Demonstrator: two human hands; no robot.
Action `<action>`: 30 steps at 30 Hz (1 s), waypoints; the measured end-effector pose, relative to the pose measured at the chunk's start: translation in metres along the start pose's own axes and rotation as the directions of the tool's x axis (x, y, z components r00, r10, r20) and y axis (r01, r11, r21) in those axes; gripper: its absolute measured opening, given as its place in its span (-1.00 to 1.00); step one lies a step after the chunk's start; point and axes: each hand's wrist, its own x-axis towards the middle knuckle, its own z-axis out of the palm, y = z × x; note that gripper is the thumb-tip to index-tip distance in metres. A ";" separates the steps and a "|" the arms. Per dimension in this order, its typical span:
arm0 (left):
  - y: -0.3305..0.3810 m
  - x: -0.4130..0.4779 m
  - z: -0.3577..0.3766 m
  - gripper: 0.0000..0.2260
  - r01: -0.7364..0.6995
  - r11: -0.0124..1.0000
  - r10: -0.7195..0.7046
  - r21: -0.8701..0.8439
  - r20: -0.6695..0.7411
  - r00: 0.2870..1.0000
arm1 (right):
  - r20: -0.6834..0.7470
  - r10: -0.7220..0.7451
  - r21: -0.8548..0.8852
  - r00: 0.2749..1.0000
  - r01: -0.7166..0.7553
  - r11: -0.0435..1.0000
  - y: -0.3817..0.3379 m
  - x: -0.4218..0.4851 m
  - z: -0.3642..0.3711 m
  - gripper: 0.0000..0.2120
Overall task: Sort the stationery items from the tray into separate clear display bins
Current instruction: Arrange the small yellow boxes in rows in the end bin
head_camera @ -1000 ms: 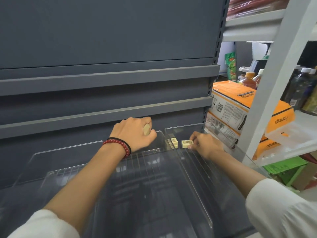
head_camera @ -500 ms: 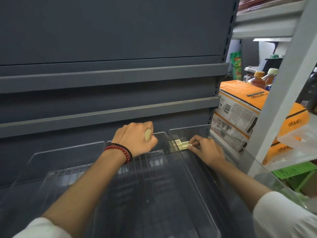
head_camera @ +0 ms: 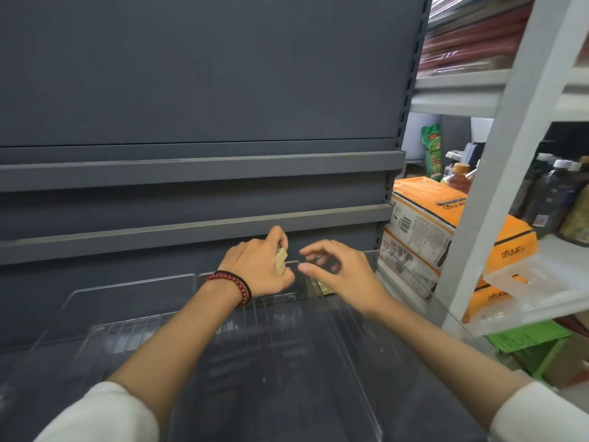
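My left hand point(head_camera: 258, 269), with a red bead bracelet at the wrist, holds a small stack of pale yellow erasers point(head_camera: 281, 261) between thumb and fingers. My right hand point(head_camera: 338, 271) hovers just to its right with fingers loosely spread, holding nothing. Below the right hand a few yellow erasers point(head_camera: 325, 288) lie at the back of the right clear bin point(head_camera: 366, 393); the hand hides most of them. The middle clear bin point(head_camera: 255, 362) lies under both forearms.
Grey shelf rails point(head_camera: 191, 224) and a grey back panel stand behind the bins. Orange and white boxes point(head_camera: 424, 224) sit to the right. A white rack post point(head_camera: 497, 173) with bottles point(head_camera: 554, 193) stands further right. Another clear bin point(head_camera: 127, 288) lies at the left.
My right hand let go of the erasers in the right bin, lifted and moved left toward my left hand. The left hand tilted, showing its erasers more.
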 end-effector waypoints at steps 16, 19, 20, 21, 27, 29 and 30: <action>-0.015 -0.006 -0.008 -0.62 -0.066 0.997 0.064 0.035 0.055 0.996 | 0.105 0.043 0.198 0.993 -0.064 0.978 -0.022 0.006 0.025 -0.77; -0.018 -0.007 -0.011 -0.67 -0.069 0.997 0.066 0.035 0.067 0.996 | 0.119 0.041 0.211 0.992 -0.065 0.975 -0.021 0.009 0.029 -0.77; -0.019 -0.008 -0.011 -0.70 -0.069 0.997 0.066 0.041 0.067 0.996 | 0.115 0.040 0.224 0.993 -0.065 0.972 -0.021 0.009 0.030 -0.77; -0.021 -0.008 -0.011 -0.74 -0.067 0.997 0.064 0.047 0.064 0.996 | 0.111 0.040 0.240 0.993 -0.066 0.969 -0.021 0.010 0.030 -0.77; -0.036 -0.009 -0.007 -0.78 -0.014 0.998 0.008 0.067 0.086 0.996 | 0.082 0.080 0.160 0.993 -0.093 0.983 -0.012 0.016 0.025 -0.71; -0.040 -0.011 -0.006 -0.71 0.008 0.995 -0.015 0.097 0.072 0.997 | 0.040 0.105 0.143 0.994 -0.110 0.984 -0.004 0.019 0.018 -0.72; -0.041 -0.011 -0.006 -0.69 0.019 0.994 -0.026 0.107 0.059 0.998 | 0.020 0.126 0.150 0.992 -0.128 0.980 0.001 0.019 0.015 -0.71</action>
